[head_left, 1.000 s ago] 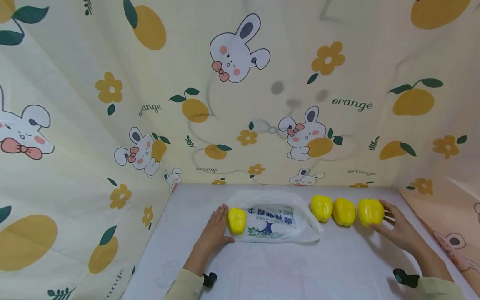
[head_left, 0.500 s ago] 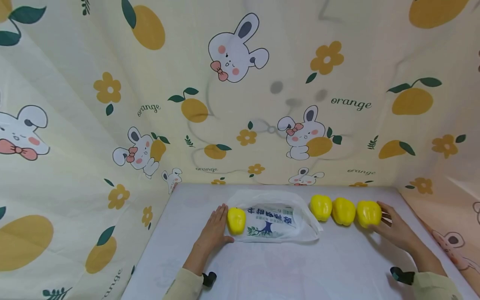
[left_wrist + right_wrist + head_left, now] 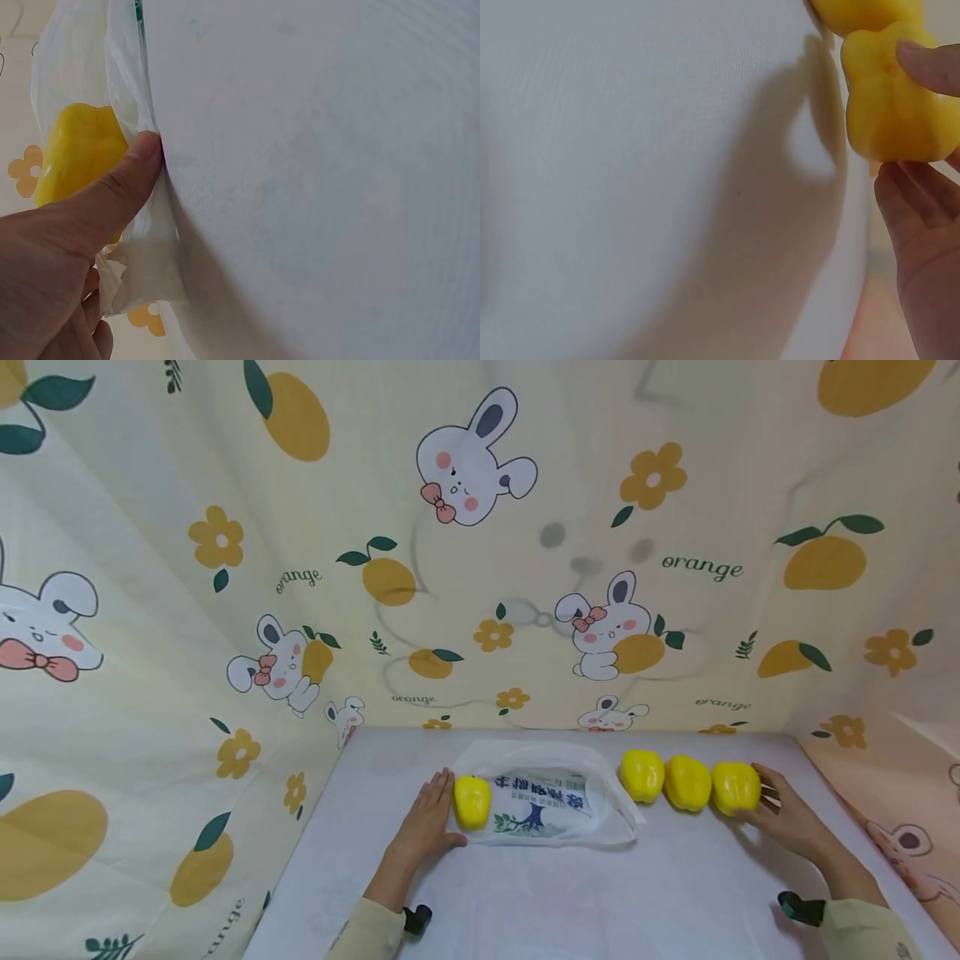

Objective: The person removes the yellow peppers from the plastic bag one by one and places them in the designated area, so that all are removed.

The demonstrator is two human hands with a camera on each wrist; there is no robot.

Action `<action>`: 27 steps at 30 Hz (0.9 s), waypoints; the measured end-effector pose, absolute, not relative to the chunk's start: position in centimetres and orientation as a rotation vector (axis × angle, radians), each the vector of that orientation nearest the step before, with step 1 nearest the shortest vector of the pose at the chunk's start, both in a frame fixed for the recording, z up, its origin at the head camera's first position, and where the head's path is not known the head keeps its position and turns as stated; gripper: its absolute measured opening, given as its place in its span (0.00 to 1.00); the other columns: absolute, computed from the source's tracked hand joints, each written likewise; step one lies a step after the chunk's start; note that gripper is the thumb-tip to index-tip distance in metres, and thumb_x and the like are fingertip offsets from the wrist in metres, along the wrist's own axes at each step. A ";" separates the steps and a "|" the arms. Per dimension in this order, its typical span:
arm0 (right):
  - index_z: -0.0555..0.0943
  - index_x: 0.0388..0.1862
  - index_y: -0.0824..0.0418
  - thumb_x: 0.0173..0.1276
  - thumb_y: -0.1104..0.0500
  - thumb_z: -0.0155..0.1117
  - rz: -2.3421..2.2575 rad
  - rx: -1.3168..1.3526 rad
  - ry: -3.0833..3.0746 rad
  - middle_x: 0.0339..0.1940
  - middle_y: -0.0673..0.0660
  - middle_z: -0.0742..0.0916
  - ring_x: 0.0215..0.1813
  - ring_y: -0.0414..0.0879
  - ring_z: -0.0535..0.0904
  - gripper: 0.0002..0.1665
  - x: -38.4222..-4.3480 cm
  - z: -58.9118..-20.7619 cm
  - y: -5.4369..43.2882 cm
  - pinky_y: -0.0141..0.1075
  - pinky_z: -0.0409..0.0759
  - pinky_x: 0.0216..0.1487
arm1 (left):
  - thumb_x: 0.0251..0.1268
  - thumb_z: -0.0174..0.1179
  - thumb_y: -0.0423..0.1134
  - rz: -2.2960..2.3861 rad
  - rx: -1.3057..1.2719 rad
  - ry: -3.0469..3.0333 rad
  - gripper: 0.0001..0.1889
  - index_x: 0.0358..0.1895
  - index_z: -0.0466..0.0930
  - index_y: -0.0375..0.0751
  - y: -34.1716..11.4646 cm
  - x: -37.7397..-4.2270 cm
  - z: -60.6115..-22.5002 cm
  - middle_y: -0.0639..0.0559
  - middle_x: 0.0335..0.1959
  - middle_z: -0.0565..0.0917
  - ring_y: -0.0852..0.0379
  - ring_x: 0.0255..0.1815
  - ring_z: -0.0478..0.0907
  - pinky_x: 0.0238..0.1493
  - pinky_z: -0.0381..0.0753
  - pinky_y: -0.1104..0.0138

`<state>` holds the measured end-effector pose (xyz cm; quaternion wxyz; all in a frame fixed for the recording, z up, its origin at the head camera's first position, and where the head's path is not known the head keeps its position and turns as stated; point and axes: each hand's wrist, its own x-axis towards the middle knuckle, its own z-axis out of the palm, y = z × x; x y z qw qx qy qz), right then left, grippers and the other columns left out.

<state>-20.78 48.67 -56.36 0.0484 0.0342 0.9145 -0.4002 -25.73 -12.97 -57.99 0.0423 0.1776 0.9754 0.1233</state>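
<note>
My left hand (image 3: 427, 821) rests at the left end of a white plastic bag (image 3: 600, 802) with blue print. Its fingers lie fairly straight along that end. In the left wrist view, the thumb (image 3: 146, 146) touches the bag's near edge, beside a yellow bell pepper (image 3: 82, 150) at the bag's left end. At the right, my right hand (image 3: 787, 818) holds another yellow bell pepper (image 3: 736, 788) between thumb and fingers. That pepper (image 3: 896, 105) shows in the right wrist view with the thumb on its side and fingertips against it.
Two more yellow bell peppers (image 3: 642, 775) stand between the bag and the held one, forming a row with it. The table (image 3: 540, 902) has a pale cover. Behind it hangs a cloth (image 3: 465, 635) printed with rabbits and oranges.
My right hand has moved slightly left with its bell pepper, closing the gap to the pepper beside it. The left hand and the bag have stayed in place.
</note>
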 end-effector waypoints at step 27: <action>0.30 0.86 0.73 0.77 0.44 0.71 -1.197 0.090 2.800 0.78 0.89 0.51 0.74 0.89 0.54 0.70 -21.1 -57.0 48.7 0.80 0.62 0.70 | 0.58 0.81 0.55 0.382 0.522 2.992 0.66 0.88 0.44 0.36 -12.8 -26.0 -58.7 0.41 0.90 0.46 0.44 0.90 0.45 0.89 0.46 0.51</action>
